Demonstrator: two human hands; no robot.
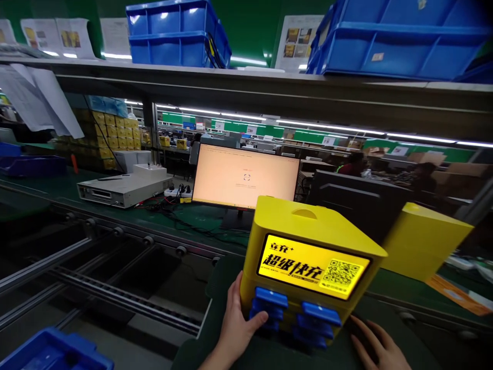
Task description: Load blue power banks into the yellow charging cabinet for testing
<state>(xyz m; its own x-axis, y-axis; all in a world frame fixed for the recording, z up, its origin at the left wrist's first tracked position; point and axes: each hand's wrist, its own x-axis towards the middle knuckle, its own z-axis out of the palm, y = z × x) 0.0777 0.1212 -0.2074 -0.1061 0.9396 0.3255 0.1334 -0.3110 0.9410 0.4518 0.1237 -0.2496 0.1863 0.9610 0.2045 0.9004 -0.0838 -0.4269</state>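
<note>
A yellow power bank station (308, 221) stands tilted in view on a dark green surface. Its lit front screen (314, 266) carries black lettering and a QR code. Below the screen, blue power banks (271, 298) stick out of two columns of slots. My left hand (236, 324) grips the lower left side, its thumb on the front beside the blue power banks. At the lower right, my right hand (375, 341) has its fingers stretched out close to the station's side; whether they touch it cannot be made out.
Behind stands a monitor (246, 174) with a pale orange page. A second yellow box (427, 241) is at the right. A grey instrument (123, 186) and cables sit to the left, near a roller conveyor (127, 298). Blue bins (169, 33) rest on the overhead shelf (246, 82).
</note>
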